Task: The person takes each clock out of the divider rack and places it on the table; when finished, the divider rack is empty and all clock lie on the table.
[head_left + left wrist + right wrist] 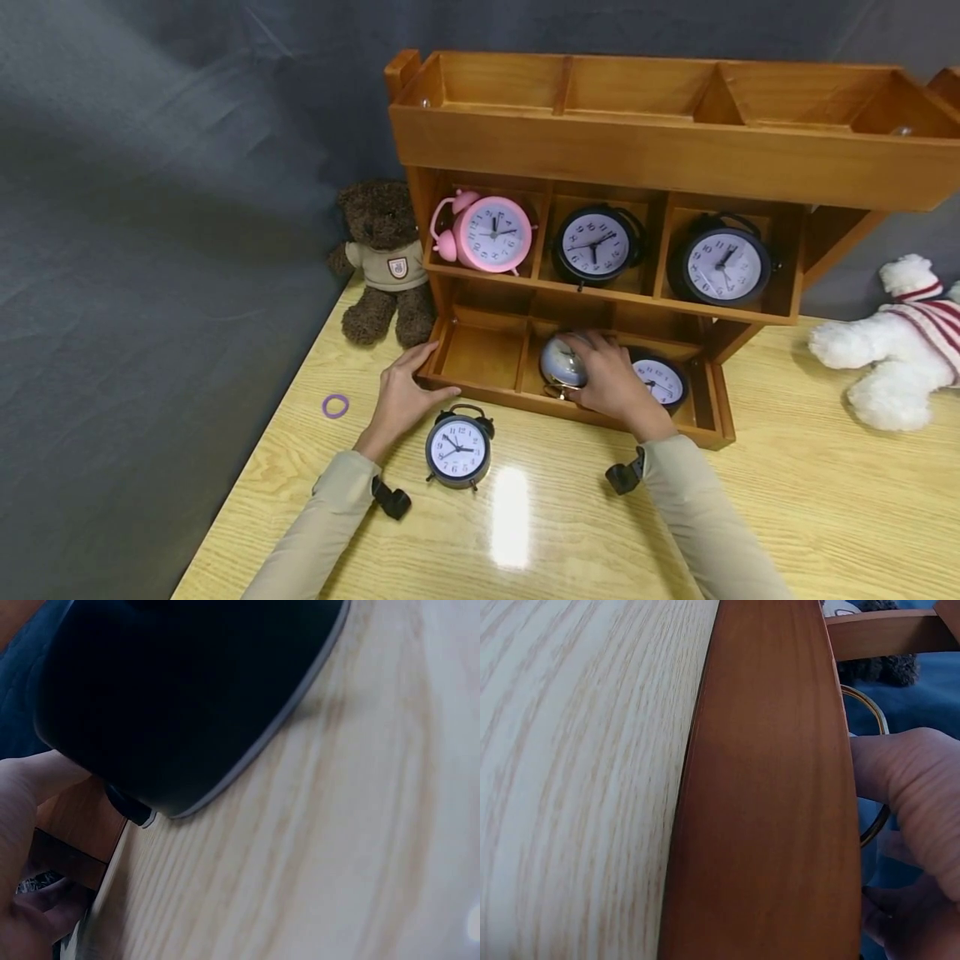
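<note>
My right hand (611, 379) grips a light-coloured alarm clock (561, 362) with gold parts at its lower end, inside the bottom tier's middle compartment. In the right wrist view my thumb and fingers overlap its gold-edged ring (877, 712), and the tray's front board hides the rest. At the bottom tier's left front corner, my left hand (401, 400) rests against the wooden shelf (480, 394), thumb along the front and fingers at the side. Just below that thumb, a dark twin-bell alarm clock (458, 450) lies face up on the table; its dark body (187, 697) fills much of the left wrist view.
A dark clock (660, 383) sits right of my right hand. The middle tier holds a pink clock (493, 235) and two black clocks, one a black clock (596, 246) in the centre. A brown teddy bear (386, 258), purple ring (335, 406) and white plush toy (907, 350) lie around the shelf.
</note>
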Available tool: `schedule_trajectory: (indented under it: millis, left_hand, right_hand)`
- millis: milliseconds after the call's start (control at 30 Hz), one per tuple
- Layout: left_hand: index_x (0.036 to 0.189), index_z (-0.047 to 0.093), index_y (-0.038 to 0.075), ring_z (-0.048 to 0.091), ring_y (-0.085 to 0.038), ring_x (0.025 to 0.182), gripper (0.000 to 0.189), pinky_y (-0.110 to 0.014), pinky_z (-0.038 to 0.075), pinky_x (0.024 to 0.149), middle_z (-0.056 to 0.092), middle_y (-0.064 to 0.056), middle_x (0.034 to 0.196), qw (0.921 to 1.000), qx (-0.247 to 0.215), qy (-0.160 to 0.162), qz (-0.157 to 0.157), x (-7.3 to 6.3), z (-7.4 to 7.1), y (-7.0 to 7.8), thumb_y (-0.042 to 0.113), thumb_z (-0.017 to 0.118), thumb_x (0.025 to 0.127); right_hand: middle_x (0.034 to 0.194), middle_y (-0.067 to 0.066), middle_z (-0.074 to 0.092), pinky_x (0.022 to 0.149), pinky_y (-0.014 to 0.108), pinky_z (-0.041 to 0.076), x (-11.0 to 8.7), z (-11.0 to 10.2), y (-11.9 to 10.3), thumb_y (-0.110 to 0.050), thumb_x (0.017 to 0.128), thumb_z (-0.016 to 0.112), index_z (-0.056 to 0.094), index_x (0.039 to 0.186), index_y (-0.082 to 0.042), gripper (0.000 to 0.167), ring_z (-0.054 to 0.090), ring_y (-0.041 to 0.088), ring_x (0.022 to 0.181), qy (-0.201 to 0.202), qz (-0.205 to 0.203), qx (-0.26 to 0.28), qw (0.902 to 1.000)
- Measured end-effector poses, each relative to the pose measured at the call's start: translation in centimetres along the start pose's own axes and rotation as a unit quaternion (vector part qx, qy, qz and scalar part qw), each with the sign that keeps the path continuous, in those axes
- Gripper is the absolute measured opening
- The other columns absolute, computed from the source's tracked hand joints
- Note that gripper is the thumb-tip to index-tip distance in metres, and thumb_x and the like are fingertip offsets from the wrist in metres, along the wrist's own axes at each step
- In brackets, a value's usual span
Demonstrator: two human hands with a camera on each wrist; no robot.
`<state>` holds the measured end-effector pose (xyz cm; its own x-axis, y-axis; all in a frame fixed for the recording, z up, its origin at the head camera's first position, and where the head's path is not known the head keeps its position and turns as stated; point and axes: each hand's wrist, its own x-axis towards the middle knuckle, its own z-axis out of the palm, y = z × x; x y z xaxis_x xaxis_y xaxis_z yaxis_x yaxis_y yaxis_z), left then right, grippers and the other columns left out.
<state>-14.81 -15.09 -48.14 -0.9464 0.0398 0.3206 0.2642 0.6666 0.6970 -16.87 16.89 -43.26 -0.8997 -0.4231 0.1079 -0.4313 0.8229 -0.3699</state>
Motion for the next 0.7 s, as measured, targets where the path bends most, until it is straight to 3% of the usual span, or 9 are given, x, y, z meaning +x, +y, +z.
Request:
schedule_trajectory:
  millis: [300, 700]
  left_hand:
    - [0.133, 0.060, 0.011, 0.057, -0.035, 0.124, 0.082, -0.044, 0.047, 0.104, 0.059, -0.017, 0.134, 1.0000, 0.004, 0.002, -0.004, 0.05, -0.16, -0.12, 0.033, 0.093, 0.061]
    - [0.134, 0.059, 0.013, 0.057, -0.034, 0.124, 0.082, -0.044, 0.048, 0.103, 0.058, -0.016, 0.135, 0.9999, 0.008, -0.007, -0.008, 0.10, 0.06, -0.21, 0.034, 0.092, 0.062]
  right_hand:
    - [0.136, 0.021, 0.051, 0.104, 0.068, 0.033, 0.19, 0.17, -0.16, -0.014, 0.063, 0.088, 0.051, 0.138, -0.007, 0.084, 0.047, 0.042, 0.126, 0.024, -0.022, -0.006, 0.9995]
    - [0.137, 0.022, 0.049, 0.098, 0.071, 0.033, 0.19, 0.17, -0.32, -0.014, 0.058, 0.089, 0.053, 0.137, -0.008, 0.087, 0.041, 0.047, 0.127, 0.039, -0.009, 0.009, 0.9992]
